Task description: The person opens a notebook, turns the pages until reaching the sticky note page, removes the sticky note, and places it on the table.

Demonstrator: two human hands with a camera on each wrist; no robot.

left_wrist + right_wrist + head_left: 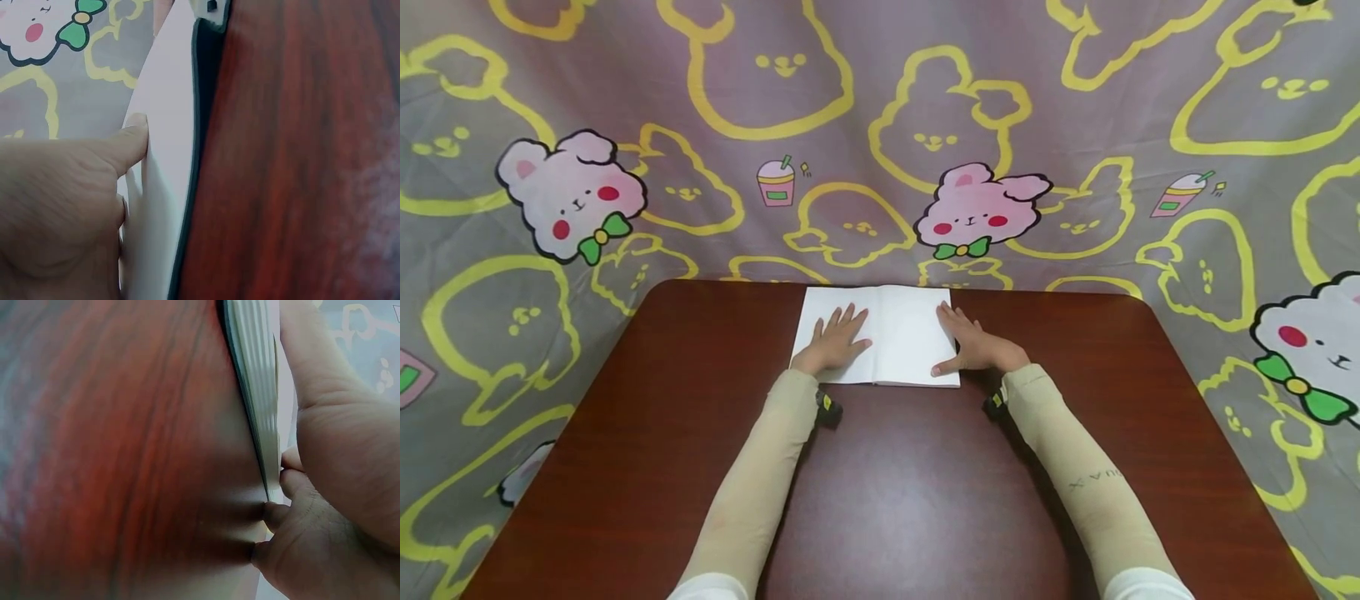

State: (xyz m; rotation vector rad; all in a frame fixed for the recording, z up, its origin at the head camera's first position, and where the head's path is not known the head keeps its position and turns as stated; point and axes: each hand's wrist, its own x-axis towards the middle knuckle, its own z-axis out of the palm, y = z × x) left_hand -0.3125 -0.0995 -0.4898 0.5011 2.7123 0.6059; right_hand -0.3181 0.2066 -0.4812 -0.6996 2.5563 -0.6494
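Observation:
A notebook (913, 333) lies open on the table, both visible pages blank and white. Its dark cover (199, 112) shows along the near edge in the left wrist view. My left hand (835, 340) rests on the left page with its fingers spread. At the right edge of the notebook is my right hand (976, 343), its thumb over the page and its other fingers stretched along the outer edge. The right wrist view shows a thick stack of pages (255, 369) beside that hand, with fingertips (275, 515) right at the edge of the stack.
The dark reddish-brown table (895, 492) has rounded far corners. The notebook lies near its far edge. Behind and around the table hangs a grey cloth (842, 158) printed with yellow outlines and cartoon animals. A small black device (829, 410) sits at each wrist.

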